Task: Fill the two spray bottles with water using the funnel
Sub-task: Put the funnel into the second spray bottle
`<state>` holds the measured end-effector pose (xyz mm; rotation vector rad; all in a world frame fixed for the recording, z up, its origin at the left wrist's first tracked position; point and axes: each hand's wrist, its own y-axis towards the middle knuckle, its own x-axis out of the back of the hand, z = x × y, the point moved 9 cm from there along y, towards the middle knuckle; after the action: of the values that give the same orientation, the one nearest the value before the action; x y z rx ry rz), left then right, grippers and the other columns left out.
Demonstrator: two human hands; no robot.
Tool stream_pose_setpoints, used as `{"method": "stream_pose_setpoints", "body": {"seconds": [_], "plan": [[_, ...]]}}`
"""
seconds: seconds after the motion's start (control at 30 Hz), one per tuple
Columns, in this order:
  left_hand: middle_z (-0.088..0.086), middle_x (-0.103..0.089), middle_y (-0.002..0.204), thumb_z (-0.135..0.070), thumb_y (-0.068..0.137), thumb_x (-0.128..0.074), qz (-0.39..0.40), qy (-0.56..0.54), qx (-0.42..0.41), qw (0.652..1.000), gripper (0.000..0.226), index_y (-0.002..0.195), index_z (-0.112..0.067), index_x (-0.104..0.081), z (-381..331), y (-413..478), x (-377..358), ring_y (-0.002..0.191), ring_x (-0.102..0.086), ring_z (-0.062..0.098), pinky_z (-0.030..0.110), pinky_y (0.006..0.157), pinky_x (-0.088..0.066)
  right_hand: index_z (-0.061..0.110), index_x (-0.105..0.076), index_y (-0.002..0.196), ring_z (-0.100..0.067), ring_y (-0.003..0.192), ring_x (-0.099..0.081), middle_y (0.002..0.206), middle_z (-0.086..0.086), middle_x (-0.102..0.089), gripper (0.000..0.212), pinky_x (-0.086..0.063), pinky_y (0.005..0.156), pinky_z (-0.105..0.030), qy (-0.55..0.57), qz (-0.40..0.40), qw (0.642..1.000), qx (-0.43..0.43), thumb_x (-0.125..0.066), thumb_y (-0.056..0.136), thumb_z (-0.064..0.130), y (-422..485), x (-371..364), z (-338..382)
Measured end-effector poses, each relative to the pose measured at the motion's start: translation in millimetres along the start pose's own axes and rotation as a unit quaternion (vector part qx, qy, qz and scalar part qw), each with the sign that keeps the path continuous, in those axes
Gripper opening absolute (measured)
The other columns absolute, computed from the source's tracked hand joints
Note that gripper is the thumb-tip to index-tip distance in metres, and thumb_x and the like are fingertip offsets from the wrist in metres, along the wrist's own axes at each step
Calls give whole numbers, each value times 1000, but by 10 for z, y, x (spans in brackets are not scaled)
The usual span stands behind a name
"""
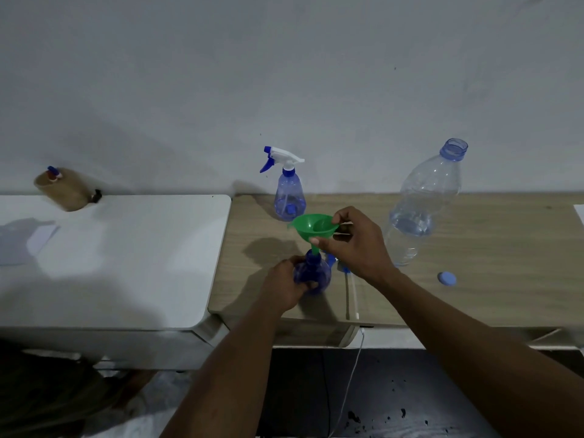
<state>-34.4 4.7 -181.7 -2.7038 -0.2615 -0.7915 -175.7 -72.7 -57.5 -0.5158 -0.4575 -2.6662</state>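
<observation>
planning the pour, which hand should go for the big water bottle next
Right, probably. The right hand pinches the funnel, whose spout sits in the near spray bottle, and the open water bottle stands on that side. The left hand grips the spray bottle, steadying it.

The right hand (357,245) hides most of a blue-and-white plastic trigger spray head (345,269), only its tube showing. At three o'clock the frame edge cuts a white sheet (580,213). At nine o'clock, what stands in a tan pot (64,191) is too small to tell.
</observation>
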Motion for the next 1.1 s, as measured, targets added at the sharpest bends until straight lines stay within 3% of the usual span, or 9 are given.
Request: {"method": "stream_pose_setpoints", "body": {"seconds": [0.17,0.3,0.53,0.7,0.77,0.83,0.97,1.03,1.1], "plan": [[-1,-67,122,-25,72,-83,-4,8,1,1000,62,129,-26,-56,-9,-8,13,96,-68,25,43,91,-53,11,-57,98,-9,97,-68,105,-5,-66,50,-56,75,-16,-9,1,1000,24,-91,68,30,-73,-25,-72],[0,-69,117,-22,73,-82,-11,18,0,1000,58,127,-24,-59,-3,-7,30,95,-68,25,37,87,-53,14,-57,97,-10,100,-67,104,-1,-63,52,-57,79,-19,-25,2,999,43,-92,65,35,-100,-22,-126],[-2,-71,114,-18,71,-81,-14,5,-7,1000,57,123,-30,-61,-29,8,2,93,-69,21,39,86,-56,17,-57,100,-5,96,-62,104,5,-61,54,-58,77,-33,-81,44,994,51,-91,64,39,-181,-95,-220],[-6,-67,104,-14,72,-83,-18,-17,7,1000,55,122,-26,-63,-11,23,-12,92,-65,20,32,82,-52,25,-49,119,-8,106,-59,118,9,-57,77,-54,83,-30,-80,62,995,21,-88,60,56,-251,-29,-294],[-4,-70,105,-17,68,-86,-16,-19,10,1000,56,119,-27,-64,-9,32,-39,95,-66,22,35,85,-54,22,-49,118,-11,98,-59,112,7,-56,74,-52,76,-27,-96,-6,995,15,-84,65,61,-280,180,-329],[-3,-70,106,-20,67,-86,-21,-11,7,1000,56,118,-23,-65,-1,43,-50,96,-65,19,32,85,-52,18,-49,110,-13,87,-55,104,3,-53,62,-47,68,-27,-114,-128,985,15,-78,72,58,-336,503,-316],[0,-70,108,-21,70,-86,-27,3,-5,1000,55,121,-20,-65,-20,59,-52,96,-64,19,28,83,-49,8,-46,114,-21,98,-49,113,-10,-45,73,-48,81,-36,-91,-371,923,-34,-81,71,55,-518,1154,-414],[-1,-69,107,-20,72,-85,-19,4,-4,1000,55,122,-20,-64,-33,60,-68,92,-63,16,26,81,-46,9,-43,126,-22,108,-49,123,-9,-43,90,-48,94,-40,-67,-400,910,-90,-84,64,61,-500,1316,-582],[0,-69,109,-18,73,-84,-11,5,-4,1000,55,124,-19,-62,-38,63,-84,92,-62,16,26,81,-46,18,-35,137,-19,120,-48,135,-4,-41,104,-46,104,-42,-20,-349,925,-147,-86,58,63,-369,1342,-750]]}}
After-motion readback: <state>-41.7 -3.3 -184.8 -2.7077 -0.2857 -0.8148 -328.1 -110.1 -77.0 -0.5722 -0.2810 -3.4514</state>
